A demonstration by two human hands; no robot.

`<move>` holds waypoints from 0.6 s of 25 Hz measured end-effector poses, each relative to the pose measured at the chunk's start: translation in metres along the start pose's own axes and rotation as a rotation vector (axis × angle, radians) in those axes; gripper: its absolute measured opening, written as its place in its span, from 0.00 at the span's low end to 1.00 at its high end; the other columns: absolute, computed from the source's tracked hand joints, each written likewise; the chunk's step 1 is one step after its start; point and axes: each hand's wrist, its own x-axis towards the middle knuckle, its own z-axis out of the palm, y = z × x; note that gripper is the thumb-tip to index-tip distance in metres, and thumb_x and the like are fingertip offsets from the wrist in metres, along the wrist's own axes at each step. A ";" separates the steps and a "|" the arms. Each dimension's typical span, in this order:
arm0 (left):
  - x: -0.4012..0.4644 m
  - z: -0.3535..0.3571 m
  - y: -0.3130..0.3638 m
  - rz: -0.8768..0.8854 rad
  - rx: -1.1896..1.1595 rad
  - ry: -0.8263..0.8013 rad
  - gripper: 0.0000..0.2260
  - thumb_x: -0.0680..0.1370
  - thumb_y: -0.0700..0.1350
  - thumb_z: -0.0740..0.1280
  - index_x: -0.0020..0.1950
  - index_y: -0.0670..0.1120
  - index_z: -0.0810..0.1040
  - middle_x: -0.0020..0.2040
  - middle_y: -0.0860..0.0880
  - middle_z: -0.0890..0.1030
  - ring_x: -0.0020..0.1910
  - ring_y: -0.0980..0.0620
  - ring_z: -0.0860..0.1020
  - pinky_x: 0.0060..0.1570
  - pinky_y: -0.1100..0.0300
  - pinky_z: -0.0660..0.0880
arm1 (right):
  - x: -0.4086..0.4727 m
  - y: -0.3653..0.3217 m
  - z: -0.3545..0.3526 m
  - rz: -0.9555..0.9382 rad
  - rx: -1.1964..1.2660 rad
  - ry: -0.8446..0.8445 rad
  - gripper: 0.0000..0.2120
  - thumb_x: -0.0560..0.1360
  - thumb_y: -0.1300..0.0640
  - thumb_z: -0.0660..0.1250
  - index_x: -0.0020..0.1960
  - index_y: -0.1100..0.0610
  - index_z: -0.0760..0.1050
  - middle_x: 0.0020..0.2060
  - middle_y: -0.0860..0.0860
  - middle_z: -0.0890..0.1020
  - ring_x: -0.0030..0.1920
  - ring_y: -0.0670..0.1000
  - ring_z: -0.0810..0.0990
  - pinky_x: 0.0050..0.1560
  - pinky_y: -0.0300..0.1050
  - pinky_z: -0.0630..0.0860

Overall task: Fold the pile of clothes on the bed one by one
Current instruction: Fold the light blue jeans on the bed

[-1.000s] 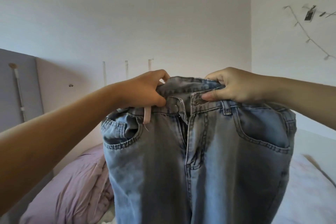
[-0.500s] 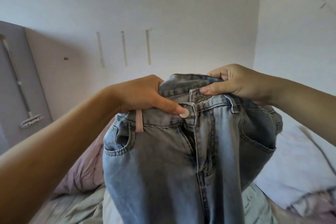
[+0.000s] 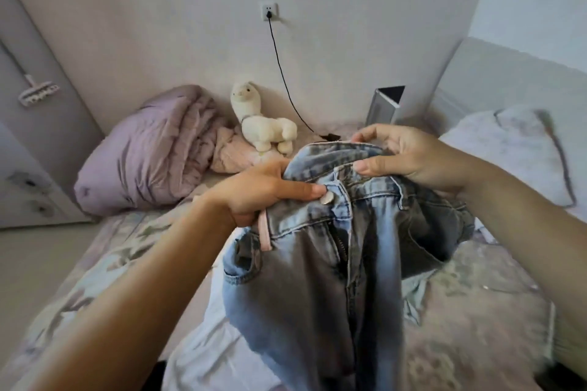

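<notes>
A pair of faded blue jeans [image 3: 305,289] hangs in front of me over the bed, fly open, waistband up. My left hand [image 3: 263,192] grips the waistband on the left side, its thumb beside the metal button [image 3: 327,198], with a pink loop [image 3: 264,233] dangling below it. On the other side of the fly, my right hand [image 3: 400,157] pinches the waistband. Under the jeans lies a white garment [image 3: 216,355] on the flowered bedsheet [image 3: 104,263]; the jeans' legs run out of view below.
A rolled purple duvet [image 3: 149,149] and a cream plush llama [image 3: 260,124] sit at the head of the bed by the wall. A black cable [image 3: 282,73] hangs from a wall socket. A white pillow [image 3: 508,146] lies at right, a grey box [image 3: 384,105] behind it.
The view has tilted down from the wall to the bed. Both hands have lowered the jeans toward the bed, keeping their grip on the waistband.
</notes>
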 end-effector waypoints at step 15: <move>-0.006 0.032 -0.070 -0.085 -0.281 0.082 0.05 0.69 0.36 0.67 0.41 0.40 0.82 0.38 0.41 0.84 0.34 0.48 0.83 0.35 0.59 0.80 | -0.049 0.093 0.069 -0.244 -0.730 0.728 0.13 0.72 0.44 0.67 0.44 0.54 0.80 0.48 0.53 0.73 0.52 0.52 0.70 0.55 0.41 0.67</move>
